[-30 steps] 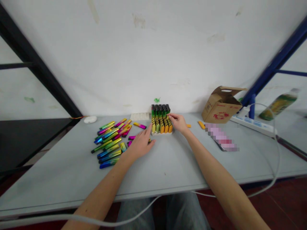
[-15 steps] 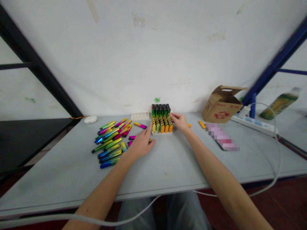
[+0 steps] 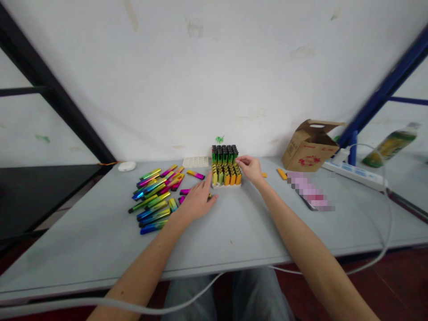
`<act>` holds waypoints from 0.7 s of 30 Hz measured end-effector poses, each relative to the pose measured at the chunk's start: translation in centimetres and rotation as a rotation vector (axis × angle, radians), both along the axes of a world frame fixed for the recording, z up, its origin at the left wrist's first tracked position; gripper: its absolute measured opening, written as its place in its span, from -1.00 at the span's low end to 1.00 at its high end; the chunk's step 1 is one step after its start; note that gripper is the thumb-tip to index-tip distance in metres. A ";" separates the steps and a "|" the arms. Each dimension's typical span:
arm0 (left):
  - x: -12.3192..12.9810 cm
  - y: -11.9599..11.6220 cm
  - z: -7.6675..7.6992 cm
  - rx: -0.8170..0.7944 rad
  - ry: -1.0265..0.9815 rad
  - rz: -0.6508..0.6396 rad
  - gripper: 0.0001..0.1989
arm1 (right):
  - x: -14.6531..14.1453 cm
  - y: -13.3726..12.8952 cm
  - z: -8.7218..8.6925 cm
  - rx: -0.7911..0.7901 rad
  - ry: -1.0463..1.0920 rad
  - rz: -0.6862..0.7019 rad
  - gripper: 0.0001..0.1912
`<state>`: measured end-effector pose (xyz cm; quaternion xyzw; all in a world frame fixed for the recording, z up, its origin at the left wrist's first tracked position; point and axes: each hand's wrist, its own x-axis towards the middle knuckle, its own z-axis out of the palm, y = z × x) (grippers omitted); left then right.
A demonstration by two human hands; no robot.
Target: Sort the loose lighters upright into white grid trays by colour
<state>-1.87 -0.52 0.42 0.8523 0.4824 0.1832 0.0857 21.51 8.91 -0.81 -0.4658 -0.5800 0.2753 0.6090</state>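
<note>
Several upright lighters stand in a white tray [image 3: 227,186] near the wall: black-topped green ones [image 3: 224,155] at the back, yellow and orange ones [image 3: 232,179] in front. My left hand [image 3: 199,198] rests at the tray's left side, fingers spread, nothing visible in it. At the right side, my right hand [image 3: 249,168] has thumb and fingertips pinched together by the back lighters; what they hold, if anything, is too small to make out. Loose shiny coloured lighters [image 3: 154,203] lie in a pile left of my left hand.
Behind the pile are a white grid tray [image 3: 195,162] and a white case [image 3: 127,166]. To the right lie orange lighters [image 3: 281,174], a phone [image 3: 309,194], an open cardboard box [image 3: 307,149], a power strip [image 3: 356,174] and a bottle [image 3: 391,145]. A white cable crosses the front.
</note>
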 end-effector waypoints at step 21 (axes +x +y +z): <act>0.0 0.1 -0.1 0.004 -0.005 -0.005 -0.19 | -0.3 -0.6 0.4 0.078 -0.032 -0.013 -0.78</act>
